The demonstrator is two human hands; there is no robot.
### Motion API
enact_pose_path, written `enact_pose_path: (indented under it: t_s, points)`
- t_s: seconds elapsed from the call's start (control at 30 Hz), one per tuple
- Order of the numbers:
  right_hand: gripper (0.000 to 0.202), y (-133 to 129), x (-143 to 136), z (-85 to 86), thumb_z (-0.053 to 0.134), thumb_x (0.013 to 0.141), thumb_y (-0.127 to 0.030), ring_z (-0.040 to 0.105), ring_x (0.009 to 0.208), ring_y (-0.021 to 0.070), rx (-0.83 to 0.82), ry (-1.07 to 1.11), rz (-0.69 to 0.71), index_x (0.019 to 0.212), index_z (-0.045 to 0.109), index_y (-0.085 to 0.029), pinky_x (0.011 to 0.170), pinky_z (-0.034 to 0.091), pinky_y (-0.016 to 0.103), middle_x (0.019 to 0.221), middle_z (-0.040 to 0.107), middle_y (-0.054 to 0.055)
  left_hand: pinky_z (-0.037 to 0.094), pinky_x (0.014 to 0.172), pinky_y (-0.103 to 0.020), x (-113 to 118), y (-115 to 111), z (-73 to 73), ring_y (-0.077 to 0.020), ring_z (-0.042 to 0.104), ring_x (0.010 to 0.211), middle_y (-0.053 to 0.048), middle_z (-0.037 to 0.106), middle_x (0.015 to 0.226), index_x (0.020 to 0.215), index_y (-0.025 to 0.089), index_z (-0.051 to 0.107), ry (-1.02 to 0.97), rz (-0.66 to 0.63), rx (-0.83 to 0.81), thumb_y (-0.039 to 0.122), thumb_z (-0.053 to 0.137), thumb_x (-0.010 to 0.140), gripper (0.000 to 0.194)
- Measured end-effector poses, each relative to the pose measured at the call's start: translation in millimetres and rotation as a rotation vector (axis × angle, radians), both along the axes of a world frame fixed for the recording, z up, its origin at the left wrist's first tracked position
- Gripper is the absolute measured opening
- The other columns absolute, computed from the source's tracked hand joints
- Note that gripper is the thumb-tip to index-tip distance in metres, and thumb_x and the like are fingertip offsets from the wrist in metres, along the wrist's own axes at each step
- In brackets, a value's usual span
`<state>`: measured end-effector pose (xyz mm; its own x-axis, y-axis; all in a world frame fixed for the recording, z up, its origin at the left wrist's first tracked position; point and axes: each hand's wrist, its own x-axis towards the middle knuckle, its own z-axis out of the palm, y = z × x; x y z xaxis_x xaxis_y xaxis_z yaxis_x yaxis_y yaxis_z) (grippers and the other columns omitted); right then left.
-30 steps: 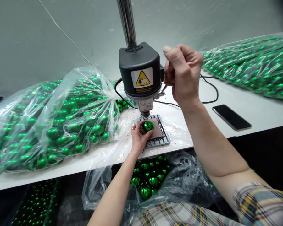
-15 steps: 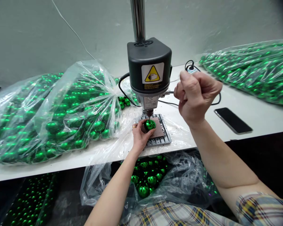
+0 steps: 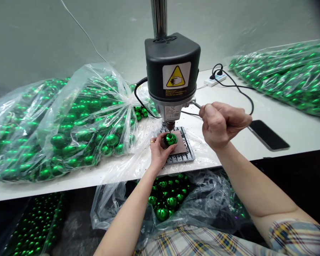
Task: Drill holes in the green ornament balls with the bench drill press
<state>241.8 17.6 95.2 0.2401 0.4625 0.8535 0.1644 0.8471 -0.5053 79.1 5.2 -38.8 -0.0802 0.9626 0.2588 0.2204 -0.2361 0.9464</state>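
Note:
A black bench drill press (image 3: pixel 173 67) stands in front of me, with a yellow warning label on its head. Below its chuck (image 3: pixel 171 126), a shiny green bauble (image 3: pixel 171 139) rests on a flat pinkish-brown pad (image 3: pixel 181 144) over the slotted metal base (image 3: pixel 190 156). My left hand (image 3: pixel 160 149) curls its thumb and fingers around the bauble from the left. The drill bit reaches down to the bauble's top; its tip is hard to make out. My right hand (image 3: pixel 221 124) is closed on the drill's feed lever (image 3: pixel 196 104), whose outer end is hidden in the fist.
A clear plastic bag (image 3: pixel 77 121) of green baubles lies left, another bag (image 3: pixel 288 78) at back right. An open bag of baubles (image 3: pixel 162 214) sits below the table edge. A phone (image 3: pixel 270 135), power strip (image 3: pixel 215 81) and black cables lie right. Dark shavings litter the base.
My right hand has come down with the lever, uncovering the power strip. My left hand keeps the bauble at the same spot on the pad. The view has shifted slightly.

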Motion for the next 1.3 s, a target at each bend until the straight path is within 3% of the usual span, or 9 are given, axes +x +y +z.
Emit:
enact_pose_path:
  t_s: [0.17, 0.57, 0.67, 0.8, 0.93, 1.0, 1.13, 1.2, 1.3]
  points:
    - [0.054, 4.4, -0.9, -7.5, 0.063, 0.084, -0.018, 0.023, 0.037, 0.0089, 0.242, 0.079, 0.061, 0.052, 0.020, -0.020, 0.041, 0.022, 0.033, 0.045, 0.021, -0.005, 0.040, 0.102, -0.041, -0.3, -1.0, 1.3, -0.0286, 0.054, 0.110, -0.008, 0.066, 0.108, 0.115, 0.027, 0.072, 0.003, -0.005, 0.001, 0.029, 0.089, 0.068, 0.050]
    - [0.050, 9.8, -1.1, -17.6, 0.057, 0.083, -0.006, 0.020, 0.038, 0.0071, 0.400, -0.011, 0.091, 0.056, 0.017, -0.020, 0.040, 0.020, 0.031, 0.049, 0.019, -0.006, 0.043, 0.099, -0.040, -1.1, -2.2, 1.6, -0.0267, 0.055, 0.110, -0.007, 0.067, 0.111, 0.118, 0.027, 0.070, 0.142, 0.024, 0.026, 0.028, 0.087, 0.071, 0.051]
    - [0.054, 11.2, -6.5, 3.7, 0.060, 0.087, -0.012, 0.022, 0.035, 0.0059, 0.300, 0.119, 0.063, 0.051, 0.020, -0.019, 0.038, 0.017, 0.029, 0.044, 0.021, -0.007, 0.044, 0.098, -0.040, 0.0, -1.2, 2.4, -0.0258, 0.054, 0.110, -0.006, 0.068, 0.110, 0.118, 0.027, 0.068, 0.213, 0.029, 0.025, 0.027, 0.085, 0.072, 0.049]
    - [0.049, 18.3, -11.9, 49.8, 0.068, 0.087, -0.019, 0.032, 0.033, 0.0081, 0.057, 0.246, 0.046, 0.050, 0.037, -0.023, 0.034, 0.022, 0.029, 0.042, 0.035, -0.007, 0.047, 0.093, -0.037, 2.0, -2.8, 5.4, -0.0238, 0.057, 0.105, -0.007, 0.067, 0.110, 0.115, 0.024, 0.067, 0.170, 0.067, 0.006, 0.027, 0.086, 0.070, 0.049]
    - [0.046, 27.7, -11.5, 76.0, 0.066, 0.086, -0.010, 0.025, 0.032, 0.0092, -0.099, 0.326, 0.190, 0.050, 0.041, -0.024, 0.031, 0.014, 0.031, 0.042, 0.036, -0.006, 0.049, 0.084, -0.034, -11.3, -36.6, 19.7, -0.0208, 0.061, 0.094, -0.006, 0.066, 0.105, 0.109, 0.020, 0.062, 0.192, 0.187, -0.029, 0.029, 0.083, 0.071, 0.044]
    - [0.046, 30.1, -10.5, 77.7, 0.069, 0.085, -0.012, 0.025, 0.033, 0.0096, -0.129, 0.334, 0.218, 0.049, 0.042, -0.024, 0.031, 0.013, 0.031, 0.042, 0.036, -0.006, 0.049, 0.080, -0.032, -25.7, -69.4, 29.5, -0.0198, 0.062, 0.089, -0.004, 0.067, 0.100, 0.108, 0.021, 0.060, 0.282, 0.066, -0.106, 0.028, 0.079, 0.074, 0.040]
    - [0.050, 31.6, -10.2, 73.9, 0.078, 0.082, -0.028, 0.023, 0.032, 0.0087, -0.096, 0.314, 0.222, 0.048, 0.042, -0.024, 0.030, 0.013, 0.031, 0.041, 0.037, -0.006, 0.050, 0.079, -0.038, -57.3, -121.9, 42.0, -0.0277, 0.063, 0.093, -0.007, 0.069, 0.106, 0.110, 0.023, 0.065, 0.704, -0.380, -0.231, 0.042, 0.087, 0.067, 0.052]
    - [0.053, 32.7, -11.1, 72.7, 0.081, 0.079, -0.032, 0.023, 0.031, 0.0075, -0.078, 0.332, 0.216, 0.048, 0.040, -0.023, 0.029, 0.011, 0.030, 0.040, 0.037, -0.007, 0.051, 0.080, -0.039, -69.1, -114.0, 44.5, -0.0277, 0.064, 0.094, -0.008, 0.070, 0.106, 0.112, 0.023, 0.065, 0.758, -0.352, -0.184, 0.046, 0.078, 0.078, 0.042]
    - [0.049, 34.3, -12.4, 72.1, 0.078, 0.079, -0.022, 0.024, 0.030, 0.0060, -0.080, 0.378, 0.208, 0.047, 0.041, -0.022, 0.029, 0.011, 0.028, 0.040, 0.039, -0.007, 0.051, 0.085, -0.036, -78.6, -46.9, 48.3, -0.0231, 0.065, 0.093, -0.009, 0.070, 0.101, 0.112, 0.019, 0.065, 0.730, -0.093, -0.053, 0.023, 0.048, 0.098, 0.022]
